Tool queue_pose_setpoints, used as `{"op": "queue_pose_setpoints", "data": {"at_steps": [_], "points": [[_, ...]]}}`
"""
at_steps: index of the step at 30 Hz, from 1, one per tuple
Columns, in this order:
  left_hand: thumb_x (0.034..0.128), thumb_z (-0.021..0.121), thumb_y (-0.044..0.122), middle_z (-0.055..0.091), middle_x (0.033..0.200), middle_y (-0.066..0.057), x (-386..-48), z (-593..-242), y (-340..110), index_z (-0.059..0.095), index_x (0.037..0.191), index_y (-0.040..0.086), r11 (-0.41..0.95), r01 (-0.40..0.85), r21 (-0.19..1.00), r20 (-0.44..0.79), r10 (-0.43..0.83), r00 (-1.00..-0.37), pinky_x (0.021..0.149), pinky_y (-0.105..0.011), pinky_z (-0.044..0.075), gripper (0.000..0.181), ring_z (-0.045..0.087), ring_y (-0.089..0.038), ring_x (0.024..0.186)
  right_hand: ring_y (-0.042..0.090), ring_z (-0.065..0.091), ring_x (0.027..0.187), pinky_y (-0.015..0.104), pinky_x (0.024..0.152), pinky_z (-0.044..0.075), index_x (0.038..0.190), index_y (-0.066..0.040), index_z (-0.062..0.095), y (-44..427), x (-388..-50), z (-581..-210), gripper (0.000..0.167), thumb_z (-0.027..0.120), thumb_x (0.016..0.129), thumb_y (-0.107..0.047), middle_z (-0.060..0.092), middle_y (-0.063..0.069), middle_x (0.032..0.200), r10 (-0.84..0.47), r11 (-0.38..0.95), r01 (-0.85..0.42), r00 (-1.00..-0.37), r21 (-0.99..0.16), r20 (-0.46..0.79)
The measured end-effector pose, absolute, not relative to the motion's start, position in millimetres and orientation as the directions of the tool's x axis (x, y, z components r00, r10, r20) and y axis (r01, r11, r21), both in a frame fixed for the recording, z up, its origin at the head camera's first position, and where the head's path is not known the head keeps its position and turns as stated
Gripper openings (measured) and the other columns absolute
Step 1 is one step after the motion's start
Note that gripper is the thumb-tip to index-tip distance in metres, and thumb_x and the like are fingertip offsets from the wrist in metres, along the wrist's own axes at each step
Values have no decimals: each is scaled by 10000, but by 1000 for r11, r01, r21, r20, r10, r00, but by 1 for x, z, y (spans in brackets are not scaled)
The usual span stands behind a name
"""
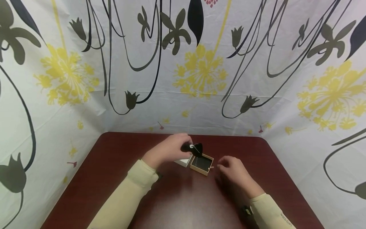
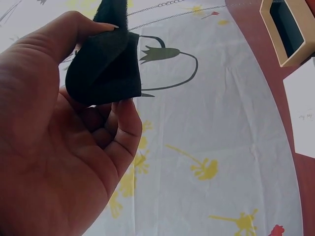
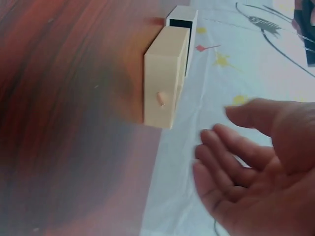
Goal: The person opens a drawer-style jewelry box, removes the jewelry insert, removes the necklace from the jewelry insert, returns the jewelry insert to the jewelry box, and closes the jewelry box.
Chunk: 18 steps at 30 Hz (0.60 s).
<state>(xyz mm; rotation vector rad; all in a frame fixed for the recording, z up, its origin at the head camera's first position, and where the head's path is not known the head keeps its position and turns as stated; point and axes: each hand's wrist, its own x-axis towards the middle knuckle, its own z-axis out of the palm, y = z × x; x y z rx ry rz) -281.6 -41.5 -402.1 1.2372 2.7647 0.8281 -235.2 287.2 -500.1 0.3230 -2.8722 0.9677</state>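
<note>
My left hand (image 1: 171, 148) pinches a folded black jewellery pad (image 1: 197, 151) between thumb and fingers, above the table. A silver pendant (image 1: 192, 146) shows on the pad, and in the left wrist view a thin chain (image 2: 162, 16) trails off from it. Just below the pad sits a tan box drawer (image 1: 199, 170) with a black inside and a small pull tab on one side. Beside the drawer lies a white box sleeve (image 1: 183, 161), partly hidden by my left hand. To the right of the drawer, my right hand (image 1: 235, 171) holds nothing, its fingers loosely curled.
The boxes stand on a dark red-brown table (image 1: 177, 197) with a glossy top. A white cloth (image 1: 148, 79) printed with flowers hangs behind the table and along both sides.
</note>
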Motion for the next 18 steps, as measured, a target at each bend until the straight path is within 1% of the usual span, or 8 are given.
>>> {"op": "queue_pose_setpoints", "data": {"at_steps": [5, 11, 14, 18], "points": [[947, 833, 205, 654, 1071, 60, -279, -402, -39, 728, 1106, 164, 554, 691, 464, 198, 696, -691, 859, -335, 561, 195, 621, -138, 944, 154, 697, 947, 422, 827, 606, 1096, -157, 799, 277, -233, -486, 62, 760, 1048, -154, 759, -48, 1038, -162, 715, -325, -938, -619, 305], [925, 850, 210, 645, 1047, 80, -278, -407, -37, 719, 1070, 184, 560, 695, 451, 198, 696, -690, 870, -314, 551, 197, 618, -118, 934, 112, 688, 983, 437, 844, 608, 1122, -212, 781, 258, -229, -460, 116, 764, 1048, -124, 742, -92, 1078, -218, 663, -476, -861, -578, 459], [922, 856, 209, 642, 1043, 81, -277, -408, -36, 720, 1069, 184, 558, 688, 463, 190, 696, -692, 863, -324, 553, 202, 617, -119, 929, 98, 674, 976, 373, 826, 599, 1145, -212, 770, 246, -227, -448, 143, 772, 1043, -111, 731, -100, 1098, -250, 624, -551, -812, -554, 527], [925, 862, 202, 645, 1048, 78, -275, -407, -35, 722, 1087, 176, 559, 683, 470, 179, 697, -694, 867, -327, 561, 215, 621, -120, 934, 110, 650, 944, 272, 777, 569, 1151, -175, 768, 231, -225, -435, 157, 799, 1021, -93, 713, -86, 1108, -305, 559, -648, -741, -518, 598]]}}
